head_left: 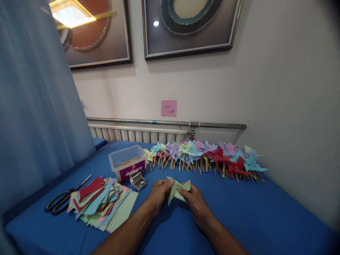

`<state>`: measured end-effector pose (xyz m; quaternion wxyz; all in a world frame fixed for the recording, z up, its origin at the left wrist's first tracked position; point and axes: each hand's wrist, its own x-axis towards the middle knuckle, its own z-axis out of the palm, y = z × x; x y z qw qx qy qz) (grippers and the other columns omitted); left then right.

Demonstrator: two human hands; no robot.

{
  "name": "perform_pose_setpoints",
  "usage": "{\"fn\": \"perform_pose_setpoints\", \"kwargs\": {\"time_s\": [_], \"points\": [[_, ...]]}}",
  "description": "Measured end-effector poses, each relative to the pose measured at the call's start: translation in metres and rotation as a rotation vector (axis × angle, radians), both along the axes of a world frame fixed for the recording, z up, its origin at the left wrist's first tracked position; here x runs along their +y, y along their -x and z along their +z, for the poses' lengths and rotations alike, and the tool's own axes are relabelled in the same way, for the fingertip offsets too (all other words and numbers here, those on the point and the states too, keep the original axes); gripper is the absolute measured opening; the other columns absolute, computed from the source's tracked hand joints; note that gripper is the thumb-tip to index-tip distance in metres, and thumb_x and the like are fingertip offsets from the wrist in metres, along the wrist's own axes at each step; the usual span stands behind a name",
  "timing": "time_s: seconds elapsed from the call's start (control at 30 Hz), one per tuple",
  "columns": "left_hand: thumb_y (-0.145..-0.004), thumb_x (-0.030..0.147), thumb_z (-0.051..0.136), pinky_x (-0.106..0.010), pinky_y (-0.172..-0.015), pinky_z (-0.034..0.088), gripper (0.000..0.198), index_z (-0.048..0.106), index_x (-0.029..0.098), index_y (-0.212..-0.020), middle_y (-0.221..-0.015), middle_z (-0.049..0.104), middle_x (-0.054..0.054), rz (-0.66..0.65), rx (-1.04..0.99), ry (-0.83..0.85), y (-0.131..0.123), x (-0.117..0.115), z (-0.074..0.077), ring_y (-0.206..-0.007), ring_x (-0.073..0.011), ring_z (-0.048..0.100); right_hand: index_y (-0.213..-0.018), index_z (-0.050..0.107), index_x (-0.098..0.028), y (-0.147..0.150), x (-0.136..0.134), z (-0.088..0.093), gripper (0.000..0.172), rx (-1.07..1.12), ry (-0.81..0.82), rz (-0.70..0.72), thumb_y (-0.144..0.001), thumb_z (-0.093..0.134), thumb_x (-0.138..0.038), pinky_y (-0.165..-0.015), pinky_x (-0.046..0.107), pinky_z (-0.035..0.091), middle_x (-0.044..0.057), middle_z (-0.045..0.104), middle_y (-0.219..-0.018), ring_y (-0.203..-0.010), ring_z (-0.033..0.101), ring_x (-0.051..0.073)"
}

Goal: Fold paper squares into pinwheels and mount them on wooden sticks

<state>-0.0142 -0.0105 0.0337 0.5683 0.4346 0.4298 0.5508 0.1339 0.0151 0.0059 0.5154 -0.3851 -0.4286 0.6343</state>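
Between my two hands is a light green paper pinwheel [174, 190], its blades folded in toward the middle. My left hand [160, 191] grips it at the left, thumb on the paper near the upper blade. My right hand [194, 200] pinches it from the right, with the thumb close to the centre. No stick shows on this pinwheel. To the left of my left hand stands a small opened box [138, 181] of shiny metal pins. Behind that box is a clear plastic tub [127, 156] with thin wooden sticks [126, 162] inside.
A pile of coloured paper pieces [106, 203] lies on the left of the blue-covered table [265, 216], beside black-handled scissors [66, 196]. Many pinwheels on sticks [204, 154] lie along the back. A blue curtain [39, 106] hangs at the left; a pipe [220, 125] runs along the wall.
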Motion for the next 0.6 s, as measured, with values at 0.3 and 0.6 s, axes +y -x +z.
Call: {"fn": "perform_pose_setpoints", "kwargs": {"time_s": [0.3,0.6], "points": [[-0.066,0.077,0.070,-0.027,-0.054,0.030,0.063,0.055,0.017,-0.058,-0.052,0.050,0.000,0.023,-0.022,0.030,0.002,0.005,-0.007,-0.049,-0.0113,0.042,-0.084,0.070,-0.018,0.001,-0.002,-0.003,0.041,-0.016,-0.008,0.005,-0.058,0.090,-0.040,-0.064,0.029,0.046,-0.001,0.070,-0.068,-0.061,0.061,0.017],[-0.084,0.052,0.057,-0.028,-0.066,0.042,0.036,0.067,0.018,-0.077,-0.070,0.066,-0.003,0.442,0.488,-0.204,0.044,0.013,0.020,-0.066,-0.0183,0.059,-0.085,0.070,-0.018,0.000,0.001,-0.005,0.035,-0.052,-0.037,-0.007,-0.060,0.085,-0.038,-0.063,0.028,0.045,-0.001,0.069,-0.070,-0.064,0.060,0.017]]}}
